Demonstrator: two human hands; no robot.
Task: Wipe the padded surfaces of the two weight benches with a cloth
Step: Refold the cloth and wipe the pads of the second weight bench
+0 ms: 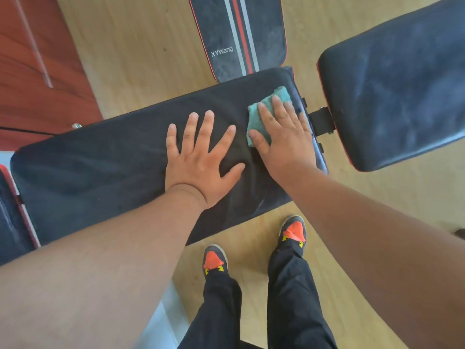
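A long black bench pad (100,167) runs across the middle of the head view. My left hand (201,157) lies flat on it with its fingers spread. My right hand (281,132) presses a folded teal cloth (256,109) flat against the pad's right end with straight fingers. A second black pad (397,96) with red trim adjoins at the right, joined by a black bracket (320,120). A striped pad (239,34) marked XYWang, part of another bench, lies beyond the long pad.
Light wood flooring (141,59) surrounds the benches. A reddish wooden panel (32,59) stands at the upper left. Another red-trimmed pad edge (12,212) shows at the left. My two feet in orange and grey shoes (293,230) stand just in front of the bench.
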